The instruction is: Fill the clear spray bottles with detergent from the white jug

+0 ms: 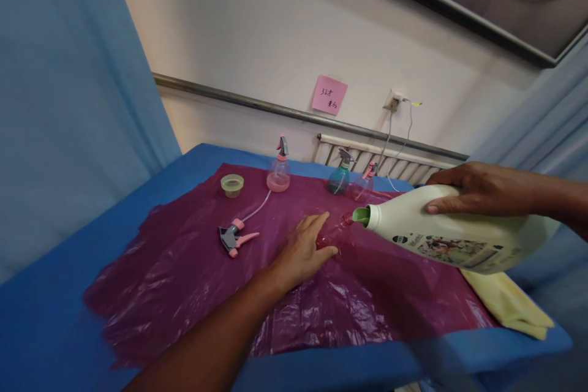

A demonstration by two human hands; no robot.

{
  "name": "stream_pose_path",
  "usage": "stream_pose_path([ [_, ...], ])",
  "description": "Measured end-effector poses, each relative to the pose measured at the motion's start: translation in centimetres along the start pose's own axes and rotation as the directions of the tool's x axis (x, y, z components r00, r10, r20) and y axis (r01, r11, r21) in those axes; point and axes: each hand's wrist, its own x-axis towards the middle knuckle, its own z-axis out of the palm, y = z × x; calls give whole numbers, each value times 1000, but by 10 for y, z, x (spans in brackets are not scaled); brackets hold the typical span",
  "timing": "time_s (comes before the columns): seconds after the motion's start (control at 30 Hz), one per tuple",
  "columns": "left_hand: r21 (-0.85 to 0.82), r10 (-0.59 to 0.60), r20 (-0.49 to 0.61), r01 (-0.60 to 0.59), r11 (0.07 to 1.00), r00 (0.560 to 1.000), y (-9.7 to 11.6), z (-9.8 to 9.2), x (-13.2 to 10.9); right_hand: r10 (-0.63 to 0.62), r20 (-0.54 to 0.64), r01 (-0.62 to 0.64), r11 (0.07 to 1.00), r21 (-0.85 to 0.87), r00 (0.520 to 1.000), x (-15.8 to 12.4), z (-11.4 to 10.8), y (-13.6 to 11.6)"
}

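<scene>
My right hand [463, 190] grips a large cream jug [496, 239] from above. The jug is tipped to the left, its green spout [361, 215] close to the mouth of a clear bottle [342, 226]. Curved around the left side of that bottle is my left hand [303, 251], with its thumb and fingers apart. The bottle's body is hard to make out against the maroon plastic sheet [193, 294]. Left of my left hand, a grey and pink spray head [232, 237] lies on the sheet with its tube pointing up and right.
Behind stand a pink-liquid spray bottle [278, 176], a teal one [339, 180] and another with a pink head [365, 184]. A small greenish cup [232, 185] is at the back left. A folded yellow cloth [509, 303] lies at the blue table's [50, 282] right edge.
</scene>
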Motion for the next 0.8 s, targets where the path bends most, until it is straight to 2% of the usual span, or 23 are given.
stream_pose_path([
  [0.8, -5, -3, -1, 3, 1000, 1000, -1, 1, 0, 9, 25, -9, 1000, 0, 1000, 2, -3, 3],
])
